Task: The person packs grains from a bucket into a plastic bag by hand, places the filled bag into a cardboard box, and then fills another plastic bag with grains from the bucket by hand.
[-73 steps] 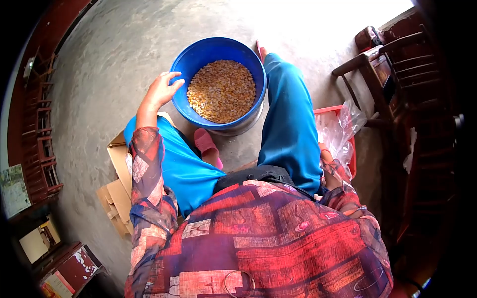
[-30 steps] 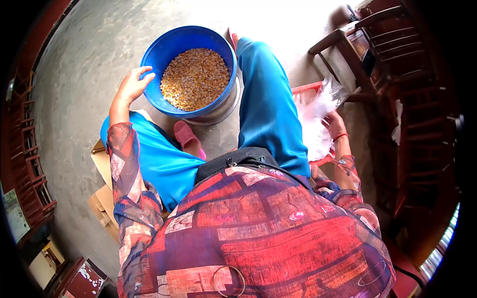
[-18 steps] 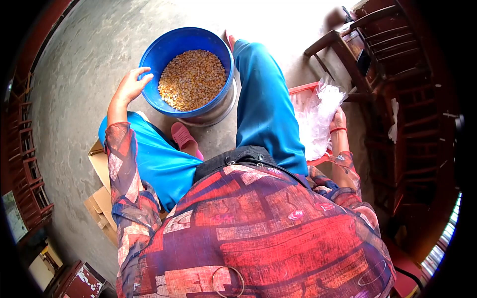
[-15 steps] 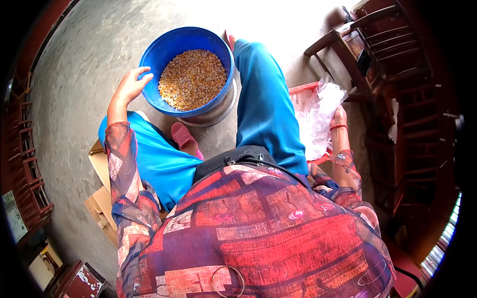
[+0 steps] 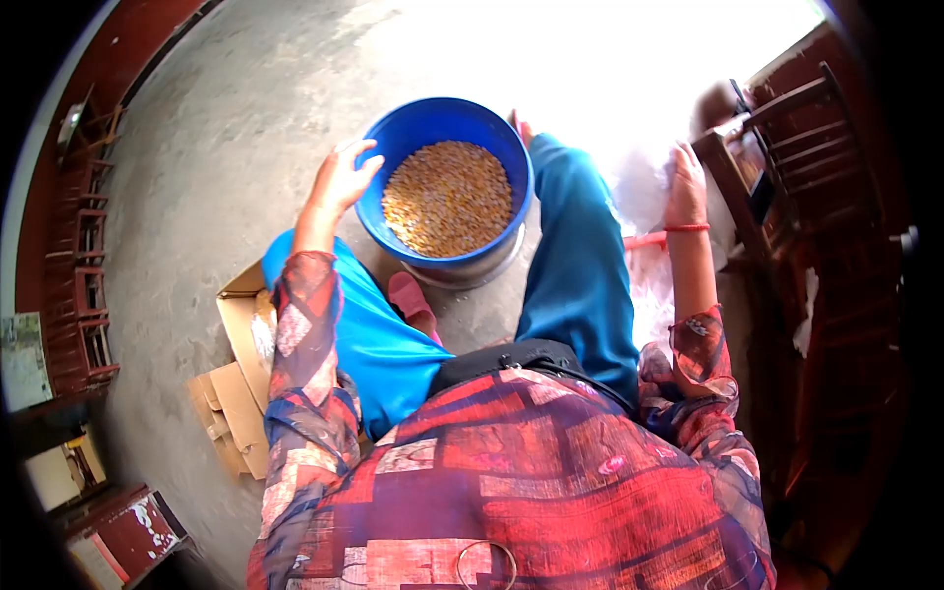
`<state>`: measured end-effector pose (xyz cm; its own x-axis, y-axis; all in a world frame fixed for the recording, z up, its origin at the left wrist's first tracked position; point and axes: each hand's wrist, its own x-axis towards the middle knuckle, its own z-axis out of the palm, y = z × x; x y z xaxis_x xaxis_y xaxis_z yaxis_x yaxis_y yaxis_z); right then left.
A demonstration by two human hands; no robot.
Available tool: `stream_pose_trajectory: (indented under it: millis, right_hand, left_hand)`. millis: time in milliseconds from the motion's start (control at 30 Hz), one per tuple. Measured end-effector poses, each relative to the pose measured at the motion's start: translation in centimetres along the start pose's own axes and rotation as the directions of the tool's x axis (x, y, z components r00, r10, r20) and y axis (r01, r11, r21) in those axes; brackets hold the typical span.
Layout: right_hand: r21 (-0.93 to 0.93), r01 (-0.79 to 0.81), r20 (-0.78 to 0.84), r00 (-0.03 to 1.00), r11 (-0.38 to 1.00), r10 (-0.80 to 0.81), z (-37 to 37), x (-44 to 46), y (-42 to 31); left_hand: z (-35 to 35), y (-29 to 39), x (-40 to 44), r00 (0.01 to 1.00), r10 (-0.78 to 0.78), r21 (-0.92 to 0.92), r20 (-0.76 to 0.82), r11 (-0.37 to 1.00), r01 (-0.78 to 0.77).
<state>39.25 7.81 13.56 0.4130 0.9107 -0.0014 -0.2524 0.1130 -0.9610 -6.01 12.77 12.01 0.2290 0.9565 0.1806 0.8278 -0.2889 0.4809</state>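
Observation:
A blue bucket [image 5: 372, 202] with yellow-orange corn kernels [image 5: 447, 200] in it stands on a round greyish base [image 5: 472, 273] between my legs. My left hand [image 5: 344, 177] is at the bucket's left rim, fingers apart and holding nothing; whether they touch the rim I cannot tell. Beyond my right knee, my right hand [image 5: 686, 187] is raised with its fingers closed on a clear plastic bag [image 5: 644, 177], which is washed out by the bright light. Below the bag shows the edge of a red basket [image 5: 644, 241], with more clear plastic [image 5: 651, 295] in or over it.
Cardboard boxes [image 5: 236, 413] lie on the concrete floor [image 5: 167, 285] at my left. Dark wooden chairs [image 5: 806, 147] stand close on my right. More wooden furniture [image 5: 90, 285] lines the far left. My pink shoe [image 5: 413, 300] is just below the bucket.
My right hand has moved up and forward from the red basket, lifting the plastic bag. My left hand stays by the bucket rim. The view has shifted, so the bucket appears farther right and lower.

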Motion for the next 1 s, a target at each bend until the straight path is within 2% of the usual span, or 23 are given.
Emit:
stream_pose_trajectory:
  millis: [33, 100, 133, 167, 200, 300, 367, 433, 533, 633, 667, 733, 767, 833, 867, 900, 967, 1000]
  right_hand:
    - [-0.084, 0.026, 0.126, 0.992, 0.996, -0.016, 2.0, 0.4, 0.1]
    - [0.078, -0.029, 0.196, 0.98, 0.997, 0.013, 9.9, -2.1, -1.4]
    - [0.099, -0.037, 0.278, 0.961, 0.994, 0.008, 12.7, -2.7, -0.9]
    - [0.117, -0.047, 0.358, 0.934, 0.992, 0.002, 15.1, -3.2, -0.5]
    - [0.103, -0.043, 0.428, 0.904, 0.994, -0.005, 17.2, -3.7, 0.3]
    - [0.086, -0.105, 0.63, 0.776, 0.991, 0.027, 22.2, -5.3, 2.5]
    - [-0.007, -0.108, 0.682, 0.727, 0.994, 0.084, 24.1, -6.7, 3.0]
    - [-0.032, -0.137, 0.685, 0.718, 0.99, 0.121, 24.4, -7.0, 3.9]
    - [-0.031, -0.106, 0.631, 0.769, 0.994, 0.102, 22.9, -5.9, 5.0]
    - [-0.113, -0.166, 0.599, 0.775, 0.98, 0.201, 20.6, -4.6, 4.5]
    - [-0.132, -0.195, 0.571, 0.786, 0.972, 0.235, 20.1, -4.1, 4.6]
    - [-0.06, -0.29, 0.532, 0.801, 0.955, 0.276, 18.8, -3.4, 4.6]
    - [-0.053, -0.306, 0.495, 0.819, 0.951, 0.291, 18.6, -3.3, 4.2]
    - [-0.096, -0.307, 0.527, 0.791, 0.947, 0.311, 18.4, -3.3, 3.3]
    - [-0.129, -0.321, 0.581, 0.743, 0.938, 0.333, 19.0, -4.2, 2.2]
    - [-0.161, -0.332, 0.631, 0.69, 0.93, 0.355, 19.5, -4.8, 1.6]
    - [-0.157, -0.27, 0.723, 0.624, 0.95, 0.296, 20.7, -5.7, 1.7]
    - [-0.22, -0.187, 0.755, 0.589, 0.957, 0.288, 21.2, -5.6, 2.5]
  left_hand:
    - [-0.2, 0.2, 0.3, 0.997, 0.049, 0.007, -0.068, 0.999, -0.049]
    - [-1.1, 1.7, 0.8, 0.996, -0.013, -0.205, -0.088, 0.979, -0.006]
    - [-1.4, 2.4, 0.9, 0.995, -0.097, -0.479, 0.028, 0.872, 0.099]
    - [-1.7, 3.2, 0.8, 0.977, -0.141, -0.7, 0.161, 0.682, 0.213]
    - [-2.3, 4.5, 0.7, 0.966, -0.118, -0.784, 0.231, 0.565, 0.256]
    - [-2.6, 5.7, 0.0, 0.944, -0.003, -0.876, 0.329, 0.372, 0.306]
    - [-2.3, 5.1, 0.0, 0.93, 0.041, -0.846, 0.365, 0.431, 0.313]
    - [-2.5, 4.8, -0.1, 0.946, 0.015, -0.857, 0.324, 0.429, 0.286]
    - [-1.9, 3.2, 0.2, 0.963, -0.209, -0.95, 0.173, 0.225, 0.219]
    - [-1.4, 1.2, 0.6, 0.959, -0.263, -0.966, 0.102, 0.205, 0.159]
    - [-1.6, 1.3, 0.7, 0.959, -0.264, -0.967, 0.104, 0.2, 0.16]
    - [-2.0, 1.4, 0.8, 0.901, -0.401, -0.983, 0.165, 0.009, 0.184]
    - [-2.1, 1.5, 0.7, 0.901, -0.401, -0.983, 0.166, 0.007, 0.183]
    - [-2.0, 1.9, 0.9, 0.909, -0.365, -0.952, 0.2, 0.147, 0.269]
    - [-1.4, 2.0, 0.8, 0.936, -0.27, -0.94, 0.225, 0.194, 0.282]
    - [-1.4, 2.6, 0.7, 0.937, -0.264, -0.94, 0.228, 0.192, 0.282]
    - [-1.4, 3.7, 0.2, 0.941, -0.122, -0.838, 0.315, 0.429, 0.336]
    - [-1.4, 3.8, 0.1, 0.935, -0.103, -0.809, 0.34, 0.475, 0.346]
